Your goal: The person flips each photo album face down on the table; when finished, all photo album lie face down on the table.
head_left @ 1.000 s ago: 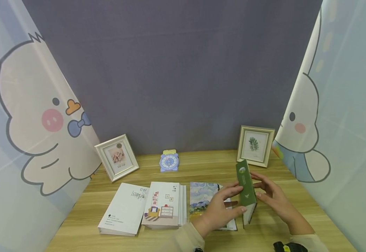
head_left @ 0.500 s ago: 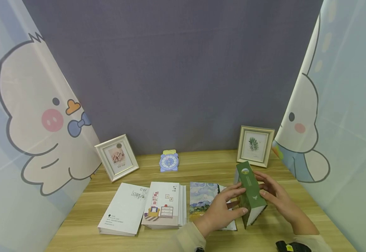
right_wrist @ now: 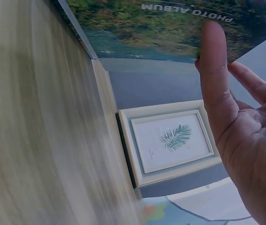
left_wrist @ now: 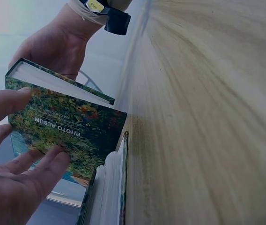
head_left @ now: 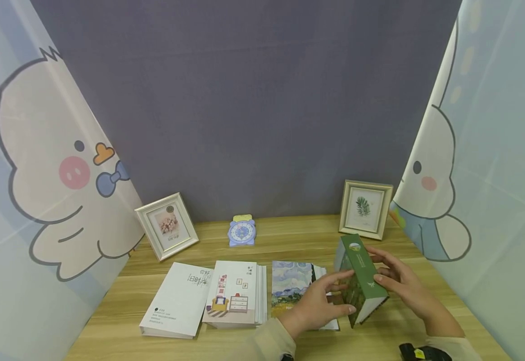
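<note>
A green-spined photo album stands tilted between my hands, spine upward and pages downward. My left hand touches its left cover; in the left wrist view the thumb and fingertips lie spread on that printed cover. From the other side, my right hand rests against the right cover. The right wrist view has a nearly straight finger pressed to the cover below the lettering. Another album with a painted landscape cover lies flat on the table, partly hidden by my left hand.
Two white albums lie to the left, one plain with lettering and one with a furniture drawing. Behind them are a blue clock-like item, a flower picture frame and a leaf picture frame. A dark curtain closes the back.
The green-spined album has tilted and shifted right, so more of its spine and left cover shows. My right hand has moved slightly right with it; the left hand stays against the cover.
</note>
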`<move>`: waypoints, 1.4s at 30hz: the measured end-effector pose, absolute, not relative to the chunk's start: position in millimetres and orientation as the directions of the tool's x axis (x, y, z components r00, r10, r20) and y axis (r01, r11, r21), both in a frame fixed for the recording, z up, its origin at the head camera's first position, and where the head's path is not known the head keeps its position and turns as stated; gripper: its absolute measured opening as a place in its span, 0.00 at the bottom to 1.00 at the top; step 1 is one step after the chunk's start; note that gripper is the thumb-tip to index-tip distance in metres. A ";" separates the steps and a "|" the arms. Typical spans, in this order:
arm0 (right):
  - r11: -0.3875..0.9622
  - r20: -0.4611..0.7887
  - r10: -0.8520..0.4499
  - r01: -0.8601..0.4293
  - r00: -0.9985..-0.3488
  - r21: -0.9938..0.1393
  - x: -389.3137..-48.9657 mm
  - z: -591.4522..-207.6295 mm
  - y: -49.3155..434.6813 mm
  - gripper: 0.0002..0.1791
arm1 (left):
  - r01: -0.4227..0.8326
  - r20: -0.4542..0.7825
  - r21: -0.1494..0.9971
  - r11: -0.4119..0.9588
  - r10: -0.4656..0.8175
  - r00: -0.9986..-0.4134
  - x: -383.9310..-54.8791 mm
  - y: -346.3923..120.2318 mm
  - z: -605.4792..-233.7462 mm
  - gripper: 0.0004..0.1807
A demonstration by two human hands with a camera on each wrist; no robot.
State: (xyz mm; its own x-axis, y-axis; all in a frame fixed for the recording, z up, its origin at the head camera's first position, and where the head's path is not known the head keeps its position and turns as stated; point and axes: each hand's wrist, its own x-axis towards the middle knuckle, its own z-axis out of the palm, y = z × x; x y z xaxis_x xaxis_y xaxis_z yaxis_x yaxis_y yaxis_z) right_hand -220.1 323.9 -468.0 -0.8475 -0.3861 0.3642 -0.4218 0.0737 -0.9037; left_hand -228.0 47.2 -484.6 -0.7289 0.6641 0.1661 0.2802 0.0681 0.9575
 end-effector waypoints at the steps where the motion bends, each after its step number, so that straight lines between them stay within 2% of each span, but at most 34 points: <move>1: 0.076 0.361 -0.386 -0.419 -0.849 -0.905 -219.7 -467.8 324.7 0.33 | 0.285 0.163 0.955 0.077 0.667 -0.727 -228.3 47.2 -485.1 0.38; 8: 0.142 0.325 -0.356 -0.394 -0.876 -0.908 -217.7 -468.3 331.8 0.32 | 0.335 0.158 0.935 0.122 0.701 -0.695 -228.8 49.4 -490.7 0.33; 15: 0.205 0.278 -0.319 -0.353 -0.906 -0.913 -218.6 -470.6 332.6 0.33 | 0.410 0.164 0.890 0.201 0.697 -0.698 -229.7 53.5 -492.8 0.34; 21: 0.291 0.200 -0.259 -0.274 -0.945 -0.917 -217.8 -472.8 332.8 0.35 | 0.412 0.120 0.877 0.248 0.717 -0.686 -229.5 54.9 -491.6 0.36; 27: 0.384 0.191 -0.202 -0.257 -0.961 -0.887 -217.7 -472.6 333.7 0.35 | 0.452 0.101 0.838 0.305 0.728 -0.679 -229.2 56.8 -493.0 0.36; 32: 0.455 0.169 -0.168 -0.228 -0.971 -0.861 -219.1 -472.6 335.9 0.36 | 0.433 0.061 0.833 0.344 0.721 -0.690 -229.1 58.2 -494.4 0.36; 42: 0.564 0.095 -0.140 -0.159 -0.986 -0.810 -219.8 -472.7 340.0 0.39 | 0.576 0.036 0.614 0.540 0.710 -0.704 -228.4 64.1 -496.7 0.35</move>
State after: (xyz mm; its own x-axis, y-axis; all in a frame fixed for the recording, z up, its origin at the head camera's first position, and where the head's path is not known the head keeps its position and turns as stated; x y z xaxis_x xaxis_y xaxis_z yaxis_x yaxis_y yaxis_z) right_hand -219.8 340.0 -472.7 -0.9855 -0.1401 0.0953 -0.1586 0.5639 -0.8105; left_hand -228.4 64.1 -496.7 -0.7035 0.7097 0.0362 0.5760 0.5397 0.6140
